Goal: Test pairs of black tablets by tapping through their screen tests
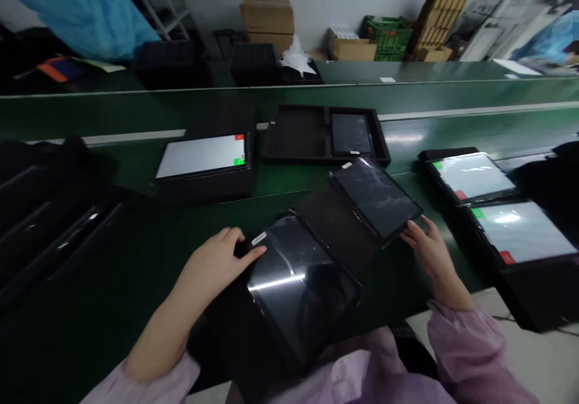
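Note:
Two dark tablets lie in a black tray in front of me on the green belt. My left hand (217, 262) rests on the upper left corner of the near tablet (298, 283), its fingers curled over the edge next to a small white tab. My right hand (427, 247) grips the lower right corner of the far tablet (377, 196), which is tilted up out of the tray (335, 229). Both screens are off and glossy.
Three lit white-screen tablets sit on black stands: one at left (201, 157), two at right (473, 176) (525, 230). Another black tray with a dark tablet (325, 134) lies behind. Black racks (49, 211) stand at far left. Cardboard boxes and a green crate line the back wall.

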{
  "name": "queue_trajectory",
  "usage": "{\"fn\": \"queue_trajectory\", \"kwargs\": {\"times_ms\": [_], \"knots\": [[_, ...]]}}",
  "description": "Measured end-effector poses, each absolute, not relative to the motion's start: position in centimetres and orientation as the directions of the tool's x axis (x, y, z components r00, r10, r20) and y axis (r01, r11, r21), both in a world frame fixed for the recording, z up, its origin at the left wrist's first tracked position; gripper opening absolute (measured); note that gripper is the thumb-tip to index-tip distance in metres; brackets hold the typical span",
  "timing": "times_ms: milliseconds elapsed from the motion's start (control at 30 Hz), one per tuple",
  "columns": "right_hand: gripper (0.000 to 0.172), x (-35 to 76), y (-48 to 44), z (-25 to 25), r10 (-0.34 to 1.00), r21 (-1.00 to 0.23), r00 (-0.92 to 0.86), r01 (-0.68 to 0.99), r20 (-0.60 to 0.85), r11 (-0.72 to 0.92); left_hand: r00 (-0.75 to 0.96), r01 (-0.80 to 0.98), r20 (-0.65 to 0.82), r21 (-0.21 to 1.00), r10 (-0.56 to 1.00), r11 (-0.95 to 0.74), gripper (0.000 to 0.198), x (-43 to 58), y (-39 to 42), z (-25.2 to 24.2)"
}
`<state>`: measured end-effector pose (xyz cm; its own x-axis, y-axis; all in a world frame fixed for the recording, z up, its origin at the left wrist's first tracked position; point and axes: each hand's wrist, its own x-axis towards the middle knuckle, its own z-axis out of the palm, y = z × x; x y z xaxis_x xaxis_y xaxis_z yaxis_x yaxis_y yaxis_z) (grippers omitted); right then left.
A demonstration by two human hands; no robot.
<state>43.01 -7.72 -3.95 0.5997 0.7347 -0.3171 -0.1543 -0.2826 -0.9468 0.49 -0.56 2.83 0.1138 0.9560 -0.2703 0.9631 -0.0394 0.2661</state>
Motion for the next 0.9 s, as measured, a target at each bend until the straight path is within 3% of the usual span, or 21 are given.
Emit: {"fn": "queue_trajectory", "kwargs": {"times_ms": [100,267,500,767,900], "knots": [[0.033,41.9,-7.6,-4.4,0.804,-0.961,0.530,-0.105,-0.270,-0.254,0.128,0.970,-0.415,0.241,0.901,-0.027,0.048,1.1,-5.1,4.0],[0.039,39.7,-6.0,-4.6,0.902,-0.971,0.376,0.016,-0.215,-0.238,0.168,0.935,-0.544,0.352,0.822,0.041,0.055,0.6,-8.7,4.3],[0.045,37.9,0.4,-3.7,0.979,-0.967,0.165,0.200,-0.123,-0.155,0.246,0.747,-0.737,0.558,0.629,0.362,0.068,2.9,-12.6,1.9],[0.045,34.7,4.9,-0.7,0.992,-0.883,-0.092,0.468,-0.083,-0.031,0.625,0.459,-0.633,0.772,0.458,0.440,0.078,12.8,-19.4,-2.1],[0.044,31.7,4.5,0.3,0.987,-0.795,-0.148,0.605,-0.060,0.042,0.736,0.410,-0.510,0.859,0.446,0.306,0.054,16.1,-19.5,-1.7]]}}
